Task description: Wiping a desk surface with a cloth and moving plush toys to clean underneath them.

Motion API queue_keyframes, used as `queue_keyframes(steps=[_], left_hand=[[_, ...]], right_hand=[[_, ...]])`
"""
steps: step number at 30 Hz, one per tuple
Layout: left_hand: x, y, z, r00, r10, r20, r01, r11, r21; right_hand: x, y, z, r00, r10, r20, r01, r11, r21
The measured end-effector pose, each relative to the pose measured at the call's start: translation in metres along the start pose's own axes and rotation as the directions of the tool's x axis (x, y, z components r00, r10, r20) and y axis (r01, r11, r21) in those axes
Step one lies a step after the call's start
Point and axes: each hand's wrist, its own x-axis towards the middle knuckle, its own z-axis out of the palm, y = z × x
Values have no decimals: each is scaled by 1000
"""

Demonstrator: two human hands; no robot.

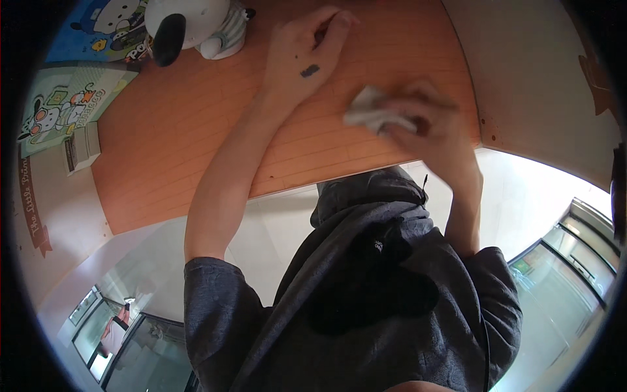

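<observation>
My right hand (434,127) is closed on a crumpled white tissue or cloth (372,108), just above or against the orange-brown wood-patterned tabletop (176,144). Motion blurs both hand and wipe, so contact with the surface is unclear. Farther up, my left hand (307,52) is over the far part of the table, its fingers curled in and the thumb near them. What lies inside that curl, if anything, is hidden. A dark smudge shows on the back of the left hand.
At the far left stands a white dog figurine (196,26) with black ears. A blue cartoon print (98,26) and a green cartoon box or card (72,108) sit beside it. Pale side panels (529,72) border the tabletop. Glass-fronted cases (562,287) stand behind me.
</observation>
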Motion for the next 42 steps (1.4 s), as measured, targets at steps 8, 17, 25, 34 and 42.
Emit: queue_keyframes(steps=[8,17,25,34,42], left_hand=[[-2,-23,3,997,29,-65,-26,998,53],[-4,-11,-1,997,-76,-19,77,997,28],[-2,-7,3,997,-77,-24,78,996,36],[-2,-7,5,998,-14,-57,14,1000,-6],[4,-5,-1,997,69,18,-69,998,8]], right_hand=[[24,15,-23,956,95,-279,-194,914,-356],[-23,-42,23,999,-38,-27,28,951,-308],[-17,-20,-32,951,305,-42,-306,919,-248],[42,-30,17,973,-84,-214,-50,833,-551],[-8,-34,-5,989,91,-120,-135,888,-439]])
